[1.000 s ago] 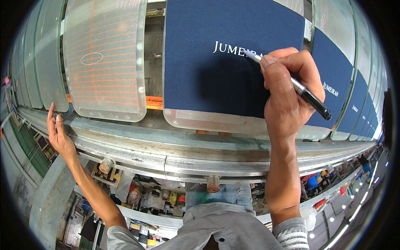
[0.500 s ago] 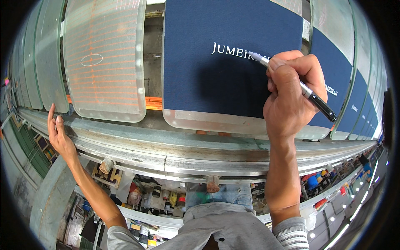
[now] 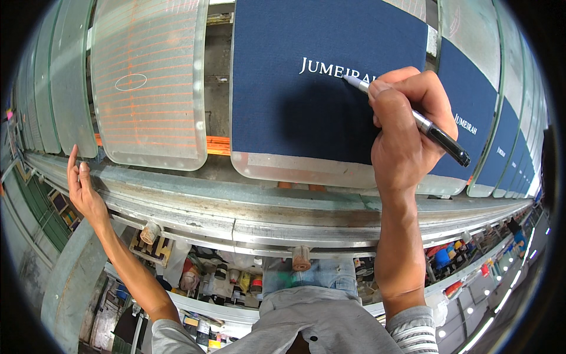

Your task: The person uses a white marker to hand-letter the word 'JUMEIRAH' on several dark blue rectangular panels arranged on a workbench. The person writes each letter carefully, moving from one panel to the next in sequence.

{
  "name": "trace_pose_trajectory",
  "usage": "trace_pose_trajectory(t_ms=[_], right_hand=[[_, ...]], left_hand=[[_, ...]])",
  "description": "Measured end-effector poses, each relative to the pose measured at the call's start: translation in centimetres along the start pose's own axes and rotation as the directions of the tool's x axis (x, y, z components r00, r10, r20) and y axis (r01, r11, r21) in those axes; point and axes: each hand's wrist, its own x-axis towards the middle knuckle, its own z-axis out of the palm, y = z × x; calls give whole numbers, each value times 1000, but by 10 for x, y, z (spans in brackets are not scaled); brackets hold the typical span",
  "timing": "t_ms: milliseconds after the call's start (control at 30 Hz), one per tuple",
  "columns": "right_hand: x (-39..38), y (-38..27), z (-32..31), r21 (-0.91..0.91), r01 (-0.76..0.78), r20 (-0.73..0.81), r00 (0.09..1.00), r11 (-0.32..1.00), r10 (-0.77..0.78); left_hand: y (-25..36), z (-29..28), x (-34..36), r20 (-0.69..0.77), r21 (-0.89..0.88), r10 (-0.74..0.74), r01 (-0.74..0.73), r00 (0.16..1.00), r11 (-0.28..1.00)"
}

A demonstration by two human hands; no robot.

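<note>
Pen (image 3: 439, 135) shifted left; right hand (image 3: 405, 130) partly hides lettering (image 3: 329, 69)

head view | worn fisheye | looks steeply down past grey shirt (image 3: 348, 321) | right hand (image 3: 408, 135) near, left hand (image 3: 87, 193) farther

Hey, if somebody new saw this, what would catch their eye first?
Probably the navy panel at upper centre, with its white lettering and the right hand holding a silver-and-black pen tip-first at the letters. Next might be the see-through plate just left of it, crossed by orange lines. The left hand, open and holding nothing, is at far left by the metal rail.
</note>
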Motion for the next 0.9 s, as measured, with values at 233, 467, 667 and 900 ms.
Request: trace_pose_trajectory(t_ms=[233,467,667,900], right_hand=[[0,1,0,7,13,7,1000,1000,-13],[1,1,0,-32,52,24,998,998,-51],[2,2,0,-37,63,25,998,997,-62],[1,2,0,-44,56,27,998,997,-55]], left_hand=[[2,3,1,-16,17,38,-37,999,999],[-5,-1,0,-2,15,10,-10,1000,1000],[-8,-1,-1,-2,-3,27,-27,1000,1000],[-4,-2,0,11,6,-19,18,1000,1000]])
